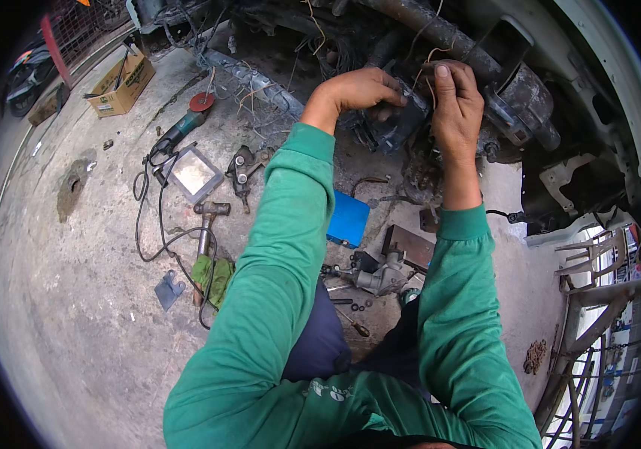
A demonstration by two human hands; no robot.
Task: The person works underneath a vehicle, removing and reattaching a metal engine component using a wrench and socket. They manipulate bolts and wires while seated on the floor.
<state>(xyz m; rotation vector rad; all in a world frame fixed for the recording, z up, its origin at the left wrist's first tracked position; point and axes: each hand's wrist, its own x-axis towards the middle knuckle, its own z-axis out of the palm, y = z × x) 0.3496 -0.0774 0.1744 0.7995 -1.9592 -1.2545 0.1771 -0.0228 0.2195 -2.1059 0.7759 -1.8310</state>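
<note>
Both my hands are up in the exposed vehicle underbody. My left hand (365,90) reaches in from the left, its fingers bent against a dark, greasy metal part (404,127); what the fingertips grip is hidden. Opposite it, my right hand (455,105) has its thumb up and its fingers curled together near a thin tan wire (431,84). What it holds, if anything, cannot be made out. A thick rusty tube (429,26) runs above the hands, and a worn round metal housing (524,105) sits to the right of them.
An angle grinder (178,133) with a red disc, a hammer (206,224), a green cloth (214,278) and a clear-lidded case (194,174) lie on the concrete at left. Near my legs are a blue box (349,219) and loose metal parts (380,275). A cardboard box (122,84) stands far left.
</note>
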